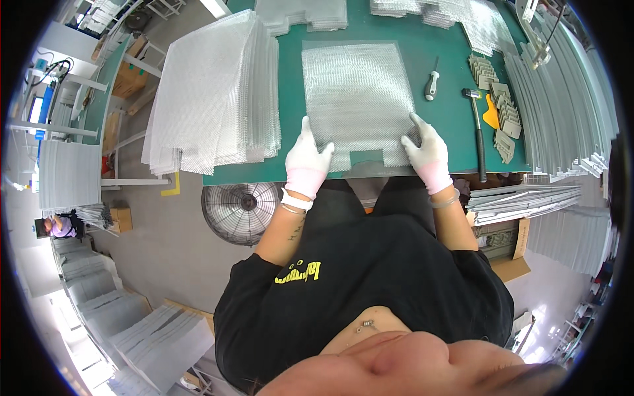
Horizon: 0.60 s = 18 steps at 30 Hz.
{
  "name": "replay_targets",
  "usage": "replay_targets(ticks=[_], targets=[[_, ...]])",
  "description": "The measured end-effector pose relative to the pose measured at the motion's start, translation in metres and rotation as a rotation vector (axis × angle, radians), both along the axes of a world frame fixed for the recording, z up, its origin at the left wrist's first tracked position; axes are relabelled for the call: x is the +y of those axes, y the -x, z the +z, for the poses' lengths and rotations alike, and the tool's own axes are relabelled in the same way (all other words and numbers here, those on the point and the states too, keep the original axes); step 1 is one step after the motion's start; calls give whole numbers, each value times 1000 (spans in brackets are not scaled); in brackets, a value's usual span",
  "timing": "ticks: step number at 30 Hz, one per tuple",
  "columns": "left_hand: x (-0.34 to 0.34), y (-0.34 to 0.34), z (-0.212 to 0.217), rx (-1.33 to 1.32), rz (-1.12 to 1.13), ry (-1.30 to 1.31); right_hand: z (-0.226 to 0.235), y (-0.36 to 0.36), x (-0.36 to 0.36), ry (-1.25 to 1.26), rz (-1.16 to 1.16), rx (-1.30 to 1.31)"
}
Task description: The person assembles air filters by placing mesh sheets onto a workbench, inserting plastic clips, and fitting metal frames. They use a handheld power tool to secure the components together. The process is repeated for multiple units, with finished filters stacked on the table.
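Observation:
A silvery mesh sheet, nearly square with a notch in its near edge, lies flat on the green-topped table. My left hand, in a white glove with a pink cuff, rests at the sheet's left edge near its front corner. There the index finger points forward and the thumb spreads over the mesh. At the opposite edge my right hand, gloved alike, has its index finger stretched along the side and its thumb apart on the sheet. The undersides of both hands are hidden.
A tall stack of mesh sheets stands at left. On the right lie a screwdriver, a hammer, a yellow scraper-like piece and several small metal plates. Long panels line the right side. A fan stands below.

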<state>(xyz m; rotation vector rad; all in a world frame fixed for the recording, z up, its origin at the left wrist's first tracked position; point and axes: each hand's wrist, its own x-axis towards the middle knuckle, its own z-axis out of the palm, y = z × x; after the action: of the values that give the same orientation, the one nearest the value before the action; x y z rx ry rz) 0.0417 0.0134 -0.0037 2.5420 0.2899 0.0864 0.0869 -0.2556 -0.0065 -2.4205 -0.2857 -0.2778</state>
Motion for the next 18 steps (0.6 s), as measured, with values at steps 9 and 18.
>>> replay_targets(ticks=[9, 18], targets=[[1, 3, -5, -35, -9, -9, 0, 1, -2, 32, 31, -11], [6, 1, -7, 2, 2, -93, 10, -4, 2, 187, 10, 151]])
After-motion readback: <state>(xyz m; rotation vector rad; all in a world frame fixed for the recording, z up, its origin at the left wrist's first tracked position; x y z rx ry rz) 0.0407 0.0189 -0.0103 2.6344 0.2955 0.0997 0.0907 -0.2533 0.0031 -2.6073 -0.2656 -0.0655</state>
